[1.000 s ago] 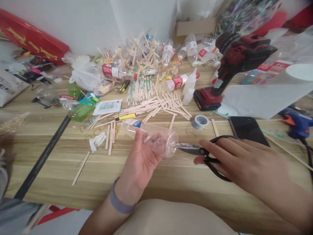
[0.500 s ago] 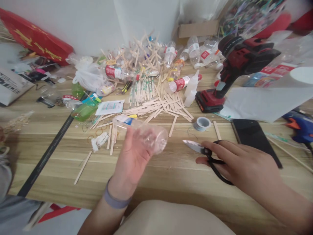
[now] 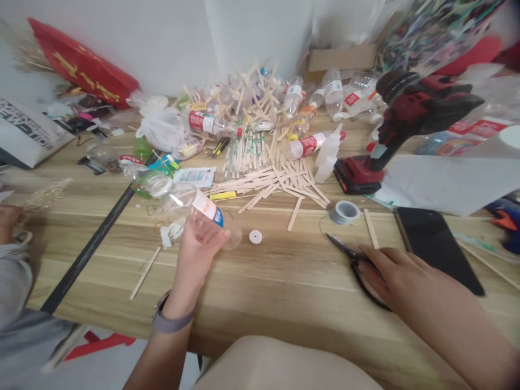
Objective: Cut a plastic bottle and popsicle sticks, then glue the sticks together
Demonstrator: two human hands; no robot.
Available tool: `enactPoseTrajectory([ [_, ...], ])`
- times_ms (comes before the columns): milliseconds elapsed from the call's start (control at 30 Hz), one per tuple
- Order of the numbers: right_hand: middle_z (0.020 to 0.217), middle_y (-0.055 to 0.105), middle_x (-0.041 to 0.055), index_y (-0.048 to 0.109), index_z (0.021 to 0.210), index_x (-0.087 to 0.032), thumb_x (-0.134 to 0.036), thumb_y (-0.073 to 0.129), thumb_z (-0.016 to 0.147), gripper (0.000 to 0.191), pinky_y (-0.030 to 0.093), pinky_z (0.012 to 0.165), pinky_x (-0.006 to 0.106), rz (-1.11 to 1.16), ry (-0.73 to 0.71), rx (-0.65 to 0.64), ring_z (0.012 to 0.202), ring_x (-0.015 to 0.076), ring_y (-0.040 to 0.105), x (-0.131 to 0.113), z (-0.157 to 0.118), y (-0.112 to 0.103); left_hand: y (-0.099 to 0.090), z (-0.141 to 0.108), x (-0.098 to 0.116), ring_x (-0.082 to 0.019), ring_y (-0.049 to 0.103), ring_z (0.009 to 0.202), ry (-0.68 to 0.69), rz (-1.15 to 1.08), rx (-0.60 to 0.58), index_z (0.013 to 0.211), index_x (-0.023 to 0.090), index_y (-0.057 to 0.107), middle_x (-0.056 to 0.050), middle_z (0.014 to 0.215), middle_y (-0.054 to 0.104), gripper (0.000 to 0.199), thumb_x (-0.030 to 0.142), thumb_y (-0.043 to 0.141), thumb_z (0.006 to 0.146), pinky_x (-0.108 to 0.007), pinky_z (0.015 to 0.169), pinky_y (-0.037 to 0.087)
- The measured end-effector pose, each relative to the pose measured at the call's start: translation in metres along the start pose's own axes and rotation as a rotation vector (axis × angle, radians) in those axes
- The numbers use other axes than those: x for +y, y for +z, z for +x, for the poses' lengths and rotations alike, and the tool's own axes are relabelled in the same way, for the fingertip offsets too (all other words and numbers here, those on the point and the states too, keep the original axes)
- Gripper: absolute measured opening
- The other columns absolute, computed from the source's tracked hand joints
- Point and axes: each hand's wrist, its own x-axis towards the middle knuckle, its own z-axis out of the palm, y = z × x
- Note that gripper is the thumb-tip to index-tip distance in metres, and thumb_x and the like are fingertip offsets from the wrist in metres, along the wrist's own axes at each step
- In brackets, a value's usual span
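Note:
My left hand is wrapped round a clear plastic bottle with an orange, white and blue label, tilted above the table. Just right of the bottle, a small white disc with a hole lies on the wood. My right hand holds black-handled scissors low at the tabletop, their blades together and pointing up-left. Beyond the blades sits a roll of grey wire. A wooden stick lies by my right fingers, and a black phone is beside that hand.
Wooden sticks and plastic bottles are heaped at the back. A red and black power drill stands at the right, near a blue glue gun. Another person's hand shows at the left edge.
My left hand has moved left and turned the bottle, so its label now shows. The white disc has come into view. My right hand has lowered the scissors to the table, and their blades have closed.

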Motion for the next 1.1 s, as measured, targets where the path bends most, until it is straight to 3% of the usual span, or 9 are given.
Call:
enactPoseTrajectory([
  [67, 0.089, 0.070, 0.0114, 0.067, 0.112, -0.016, -0.030, 0.043, 0.096, 0.032, 0.048, 0.060, 0.037, -0.033, -0.061, -0.047, 0.077, 0.0287, 0.067, -0.019, 0.019, -0.008, 0.000, 0.001, -0.002, -0.023, 0.064, 0.109, 0.016, 0.073, -0.025, 0.104, 0.023, 0.056, -0.002, 0.107, 0.068, 0.056, 0.018, 0.087, 0.058, -0.038, 0.101, 0.048],
  [167, 0.099, 0.069, 0.0114, 0.069, 0.104, -0.017, -0.023, 0.049, 0.095, 0.023, 0.049, 0.071, 0.035, 0.213, -0.143, -0.373, 0.091, 0.0270, 0.067, -0.060, 0.057, -0.013, 0.001, 0.005, -0.003, -0.026, 0.061, 0.119, 0.048, 0.104, -0.055, 0.108, 0.024, 0.055, -0.005, 0.116, 0.068, 0.057, 0.019, 0.085, 0.059, -0.043, 0.106, 0.045],
  [200, 0.101, 0.069, 0.0103, 0.069, 0.106, -0.018, -0.022, 0.051, 0.095, 0.022, 0.049, 0.074, 0.034, 0.254, -0.172, -0.415, 0.094, 0.0251, 0.067, -0.075, 0.071, -0.012, 0.001, 0.006, -0.004, -0.026, 0.060, 0.120, 0.054, 0.107, -0.062, 0.109, 0.024, 0.055, -0.006, 0.119, 0.067, 0.057, 0.020, 0.084, 0.060, -0.043, 0.106, 0.045],
  [333, 0.113, 0.065, 0.0097, 0.066, 0.115, -0.017, -0.024, 0.059, 0.093, 0.024, 0.049, 0.081, 0.029, 0.334, -0.275, -0.482, 0.098, 0.0191, 0.065, -0.122, 0.119, 0.008, -0.003, 0.011, -0.006, -0.025, 0.058, 0.123, 0.054, 0.140, -0.075, 0.115, 0.024, 0.054, -0.007, 0.124, 0.065, 0.060, 0.023, 0.084, 0.063, -0.044, 0.107, 0.043],
  [467, 0.105, 0.064, 0.0093, 0.067, 0.103, -0.012, -0.019, 0.058, 0.093, 0.015, 0.050, 0.082, 0.034, 0.334, -0.312, -0.514, 0.095, 0.0201, 0.064, -0.139, 0.142, 0.025, -0.011, 0.014, -0.011, -0.026, 0.056, 0.126, 0.055, 0.180, -0.083, 0.119, 0.024, 0.053, -0.009, 0.128, 0.063, 0.063, 0.026, 0.083, 0.064, -0.046, 0.109, 0.041],
  [567, 0.104, 0.063, 0.0136, 0.068, 0.104, -0.010, -0.014, 0.053, 0.094, 0.018, 0.049, 0.077, 0.033, 0.334, -0.348, -0.498, 0.094, 0.0233, 0.063, -0.144, 0.135, 0.017, -0.015, 0.017, -0.015, -0.027, 0.056, 0.127, 0.072, 0.211, -0.087, 0.121, 0.024, 0.053, -0.009, 0.129, 0.062, 0.065, 0.026, 0.083, 0.063, -0.048, 0.110, 0.040],
  [733, 0.110, 0.061, 0.0120, 0.063, 0.114, -0.015, -0.015, 0.051, 0.096, 0.022, 0.048, 0.076, 0.033, 0.383, -0.560, -0.459, 0.091, 0.0215, 0.059, -0.159, 0.084, -0.002, -0.014, 0.022, -0.020, -0.027, 0.055, 0.128, 0.037, 0.150, -0.065, 0.116, 0.025, 0.054, -0.009, 0.128, 0.063, 0.063, 0.024, 0.084, 0.061, -0.045, 0.111, 0.041],
  [900, 0.105, 0.062, 0.0066, 0.059, 0.119, -0.019, -0.022, 0.046, 0.101, 0.022, 0.047, 0.080, 0.032, 0.423, -0.861, -0.318, 0.090, 0.0202, 0.057, -0.170, 0.043, 0.014, -0.014, 0.023, -0.028, -0.025, 0.056, 0.127, 0.046, 0.103, -0.077, 0.114, 0.024, 0.054, -0.008, 0.127, 0.063, 0.062, 0.022, 0.085, 0.061, -0.044, 0.113, 0.038],
  [1100, 0.093, 0.060, 0.0034, 0.060, 0.109, -0.021, -0.022, 0.049, 0.099, 0.015, 0.044, 0.073, 0.032, 0.424, -0.843, -0.232, 0.084, 0.0198, 0.054, -0.179, 0.031, 0.030, -0.016, 0.021, -0.035, -0.025, 0.054, 0.130, 0.061, 0.106, -0.147, 0.115, 0.022, 0.054, -0.009, 0.130, 0.062, 0.060, 0.026, 0.084, 0.063, -0.044, 0.115, 0.036],
])
